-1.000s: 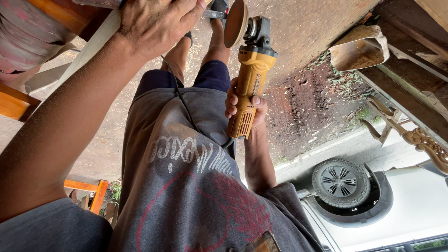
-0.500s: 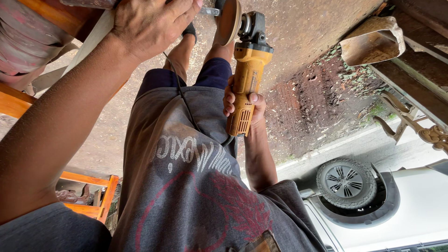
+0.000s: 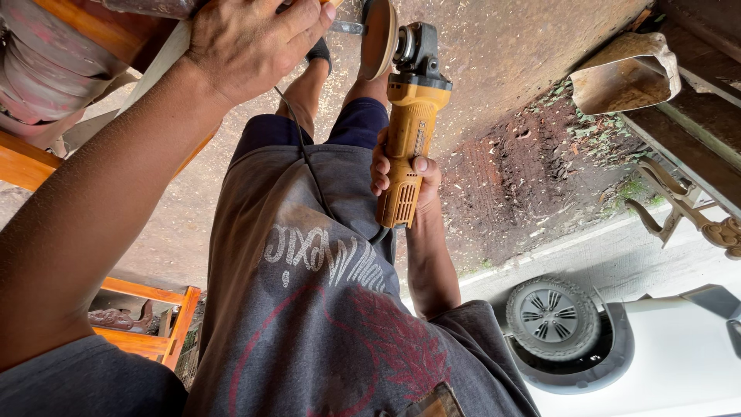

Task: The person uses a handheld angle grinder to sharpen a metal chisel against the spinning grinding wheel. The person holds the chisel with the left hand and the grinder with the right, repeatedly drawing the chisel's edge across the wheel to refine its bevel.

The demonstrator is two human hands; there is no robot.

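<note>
My right hand point(image 3: 401, 174) grips the body of a yellow angle grinder point(image 3: 409, 131), which points away from me. Its black head and sanding disc point(image 3: 380, 37) sit near my feet. A black cord point(image 3: 305, 154) runs from the grinder across my grey shirt. My left hand point(image 3: 255, 42) is at the top, over a wooden frame point(image 3: 93, 23), with its fingers closed on a small metal tool point(image 3: 347, 28). The tool's tip reaches toward the disc. What the left palm rests on is hidden.
Dusty concrete floor point(image 3: 494, 54) with sawdust lies under my legs. Dark soil point(image 3: 540, 170) and a bent metal scoop point(image 3: 625, 73) are on the right, beside carved wooden pieces point(image 3: 687, 208). A white vehicle with a spare wheel point(image 3: 552, 316) is at bottom right. An orange wooden frame point(image 3: 147, 316) stands at the lower left.
My left hand with the metal tool has stayed by the disc, drawing slightly closer. The grinder in my right hand has barely shifted; the view has moved a little.
</note>
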